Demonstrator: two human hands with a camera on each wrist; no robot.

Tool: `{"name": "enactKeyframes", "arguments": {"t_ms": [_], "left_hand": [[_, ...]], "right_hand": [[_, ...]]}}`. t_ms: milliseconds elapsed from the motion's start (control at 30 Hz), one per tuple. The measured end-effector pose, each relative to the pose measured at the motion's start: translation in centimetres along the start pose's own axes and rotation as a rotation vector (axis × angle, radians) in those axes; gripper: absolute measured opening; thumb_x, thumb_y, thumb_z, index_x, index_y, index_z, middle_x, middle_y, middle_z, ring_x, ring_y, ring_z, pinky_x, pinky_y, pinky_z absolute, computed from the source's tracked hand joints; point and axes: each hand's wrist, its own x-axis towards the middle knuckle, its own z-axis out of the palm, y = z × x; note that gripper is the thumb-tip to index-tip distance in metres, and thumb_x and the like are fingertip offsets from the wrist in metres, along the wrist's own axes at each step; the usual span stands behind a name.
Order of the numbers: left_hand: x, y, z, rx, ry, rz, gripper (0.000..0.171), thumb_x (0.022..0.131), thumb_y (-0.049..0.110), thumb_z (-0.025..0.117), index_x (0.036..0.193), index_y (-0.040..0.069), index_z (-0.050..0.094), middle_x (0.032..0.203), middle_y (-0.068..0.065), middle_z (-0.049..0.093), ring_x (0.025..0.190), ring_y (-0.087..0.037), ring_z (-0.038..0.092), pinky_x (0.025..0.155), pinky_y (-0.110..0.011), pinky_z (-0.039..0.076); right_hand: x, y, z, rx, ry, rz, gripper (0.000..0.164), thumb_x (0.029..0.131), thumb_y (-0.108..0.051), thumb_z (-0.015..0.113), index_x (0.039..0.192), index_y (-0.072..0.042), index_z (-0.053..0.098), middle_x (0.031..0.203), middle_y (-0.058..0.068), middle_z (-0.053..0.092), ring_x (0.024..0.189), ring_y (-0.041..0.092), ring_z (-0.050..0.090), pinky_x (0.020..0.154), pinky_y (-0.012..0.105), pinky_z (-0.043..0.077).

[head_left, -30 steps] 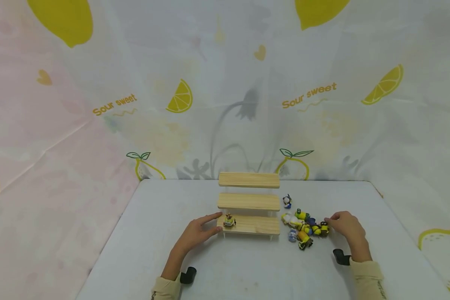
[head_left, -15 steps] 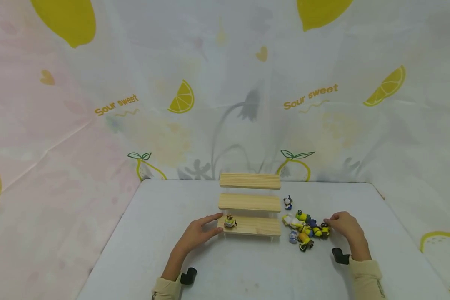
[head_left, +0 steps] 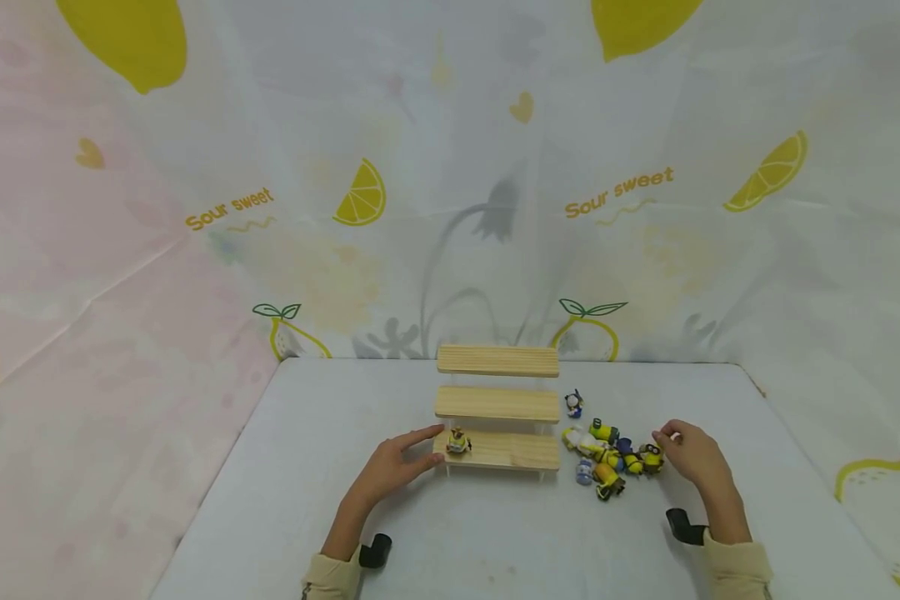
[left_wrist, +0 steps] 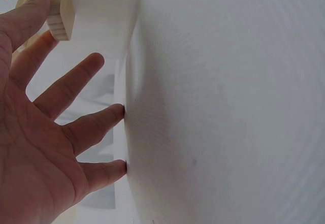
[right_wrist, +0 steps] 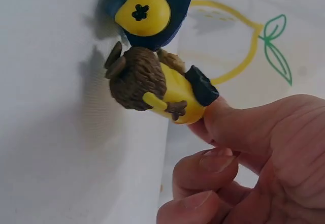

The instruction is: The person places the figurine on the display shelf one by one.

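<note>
Brown-headed and yellow-bodied, a Minion figure [right_wrist: 157,84] is pinched at its foot end between the thumb and forefinger of the right hand [head_left: 693,454], whose other fingers are curled in toward the palm. It is held at the right end of a loose cluster of toy figures [head_left: 611,457] on the white table [head_left: 495,533]; whether its head is touching the table cannot be told. Just beside it, a navy-and-yellow figure [right_wrist: 144,13] is seen. At the near side of the cluster, an orange-clad figure [head_left: 607,478] and a small blue-and-white figure [head_left: 584,472] are laid. Farther off, a black-and-white figure [head_left: 573,404] is set apart, near the three-tier wooden rack [head_left: 497,404]. By the left hand [head_left: 393,467], with its fingers spread, the left end of the lowest board [head_left: 513,450] is touched with thumb and forefinger. On that board, just beside the thumb, a small yellow figure [head_left: 458,442] is placed. Behind, a pale lemon-print cloth [head_left: 450,125] is hung.
</note>
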Motion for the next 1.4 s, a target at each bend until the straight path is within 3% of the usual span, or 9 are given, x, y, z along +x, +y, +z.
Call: {"name": "enactKeyframes", "arguments": {"t_ms": [433,767,900,1200,1400], "left_hand": [[0.0,0.1,0.0,-0.002,0.004,-0.009,0.056,0.082,0.053,0.062,0.132,0.029,0.054,0.131,0.016,0.051,0.125,-0.017,0.043,0.101,-0.046,0.035],[-0.1,0.2,-0.1,-0.02,0.006,-0.007,0.057,0.082,0.053,0.062,0.132,0.027,0.054,0.131,0.015,0.051,0.126,-0.019,0.043,0.101,-0.048,0.034],[-0.1,0.2,-0.1,-0.019,0.001,-0.004,0.056,0.082,0.052,0.063,0.132,0.026,0.054,0.131,0.015,0.051,0.126,-0.018,0.043,0.101,-0.047,0.034],[-0.1,0.3,-0.1,-0.03,0.0,0.008,0.056,0.083,0.05,0.064,0.132,0.025,0.054,0.131,0.013,0.051,0.126,-0.018,0.042,0.101,-0.048,0.034],[-0.1,0.3,-0.2,-0.026,0.007,0.011,0.056,0.083,0.05,0.064,0.132,0.025,0.054,0.131,0.012,0.052,0.126,-0.017,0.043,0.101,-0.048,0.035]], "right_hand": [[-1.9,-1.2,0.5,0.041,0.23,-0.123,0.031,0.098,-0.028,0.049,0.099,0.0,0.061,0.07,0.006,0.043,0.058,0.019,0.039,0.046,0.03,0.03],[-1.1,-1.3,2.3,0.135,0.414,-0.293,0.027,0.093,-0.035,0.058,0.094,-0.008,0.062,0.068,0.003,0.038,0.059,0.017,0.033,0.041,0.035,0.029],[-1.0,-2.1,2.7,0.163,0.406,-0.317,0.027,0.093,-0.036,0.057,0.094,-0.01,0.062,0.069,0.003,0.039,0.06,0.017,0.034,0.041,0.035,0.029],[-2.5,-7.0,1.8,0.129,0.35,-0.315,0.012,0.092,-0.021,0.06,0.093,-0.01,0.064,0.067,0.001,0.039,0.059,0.015,0.037,0.047,0.026,0.028],[-2.3,-9.1,2.2,0.142,0.329,-0.323,0.012,0.092,-0.024,0.061,0.093,-0.012,0.064,0.067,0.001,0.04,0.06,0.016,0.039,0.048,0.026,0.031]]}}
